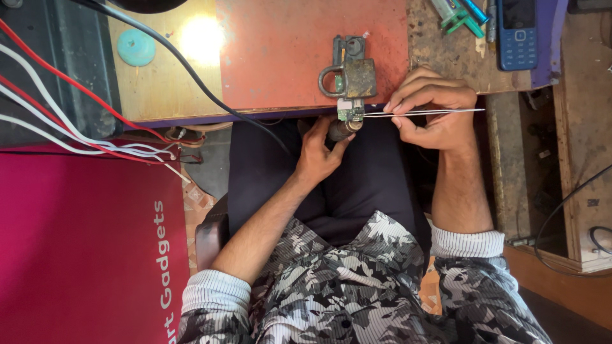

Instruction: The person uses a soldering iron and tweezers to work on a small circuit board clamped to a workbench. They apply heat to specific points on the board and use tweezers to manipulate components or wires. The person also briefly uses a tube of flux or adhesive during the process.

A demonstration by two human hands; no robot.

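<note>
**Two hands at a small circuit board on the bench edge**

Head view: both hands work at the front edge of a wooden bench, where a reddish mat covers the middle. A small green circuit board sits right at that edge, just below a worn metal padlock that lies on the mat with its shackle to the left.

The left hand reaches up from the lap, fingers curled closed around a dark, rounded object pressed up against the underside of the board; what that object is cannot be told.

The right hand rests on the bench edge, fingertips pinched shut on thin metal tweezers. The tweezers lie level, their long end pointing right past the hand and their tips toward the board, close to or touching it.

Farther off, a blue keypad phone lies at the top right beside green and teal tools. A round teal disc sits at the top left, near a black cable and red and white wires running over a magenta surface.
</note>
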